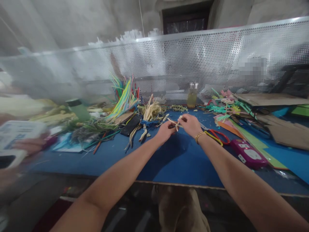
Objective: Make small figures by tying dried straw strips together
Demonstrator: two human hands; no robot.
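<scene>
Both my hands meet above the middle of the blue table [159, 164]. Pale, straw-coloured strips [178, 125], like dried husk or raffia, cross between my fingertips. My left hand [166, 131] pinches one side of them. My right hand [190, 125], with a gold bracelet at the wrist, pinches the other side from above. Just behind my left hand lies a bundle of dried pale strips [151, 111] with blue cord around its lower part. Scissors with red and yellow handles [220, 137] rest right of my right wrist.
A dark phone [130, 125] and colourful pipe-cleaner-like stems [124, 100] stand left. A glass jar [192, 96] is at the back, before a perforated metal screen [205, 58]. A purple device [248, 154] and cardboard [287, 129] lie right. At far left another person's blurred hand [29, 146] holds something white.
</scene>
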